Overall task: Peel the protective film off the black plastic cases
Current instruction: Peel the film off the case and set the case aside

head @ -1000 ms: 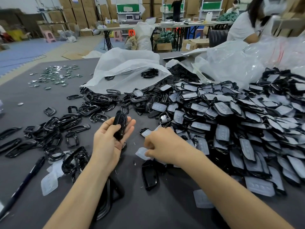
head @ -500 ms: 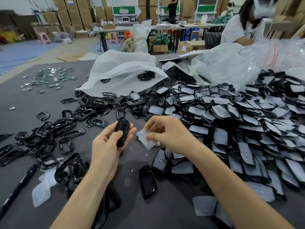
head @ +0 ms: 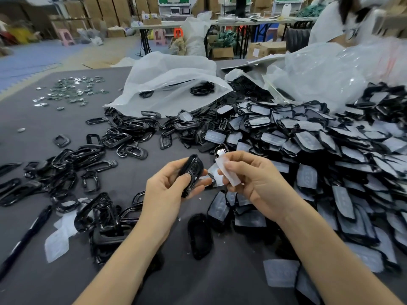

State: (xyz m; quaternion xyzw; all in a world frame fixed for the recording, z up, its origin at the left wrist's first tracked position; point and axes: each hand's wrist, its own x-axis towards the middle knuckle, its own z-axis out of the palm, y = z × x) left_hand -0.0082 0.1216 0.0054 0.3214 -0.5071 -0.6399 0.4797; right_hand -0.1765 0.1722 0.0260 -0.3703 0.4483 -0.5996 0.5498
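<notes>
A: What could go wrong here?
B: The left hand (head: 167,190) grips the case (head: 191,172), and the right hand (head: 257,183) pinches the film (head: 228,171) just beside it. The film may cling to the fingers, or the glossy case may slip.
A: Anything in the way?
B: The heap of covered cases (head: 330,164) crowds the right. Black frames (head: 66,168) and a pen (head: 28,234) lie to the left.

A glossy black case (head: 191,172) stands tilted in the left hand (head: 165,192), its face bare. Just beside it, a pale, cloudy strip of film (head: 229,172) is pinched in the right hand (head: 257,186). A second bare case (head: 200,235) lies flat on the tabletop (head: 44,128) between the wrists. A heap of film-covered cases (head: 319,150) spreads to the right.
</notes>
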